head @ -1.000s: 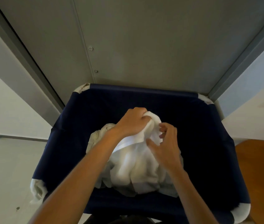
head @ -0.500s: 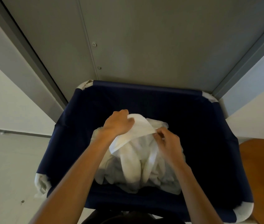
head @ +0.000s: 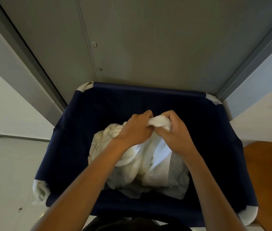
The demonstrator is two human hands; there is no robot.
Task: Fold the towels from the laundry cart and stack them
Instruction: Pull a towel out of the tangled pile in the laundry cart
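Dim, soft indoor light; shadows diffuse. Deep navy fabric laundry cart (head: pixel 75 147) interior near black, weave detail lost. Crumpled white cotton towels (head: pixel 148 167) brightest central patch, folds shaded grey (highlights not blown). Pale flat walls (head: pixel 7 105) at left, right edges lighter than centre. Wide-angle bending: grey metal door panel (head: pixel 148 39) seams splay toward corners. Mild softness, compression smear overall.

Looks like a back-of-house laundry spot tbh: big navy fabric laundry cart (head: pixel 68 155) holding crumpled white towels (head: pixel 156 177), parked against a grey riveted metal door (head: pixel 148 47), with plain pale walls (head: pixel 7 105) either side.
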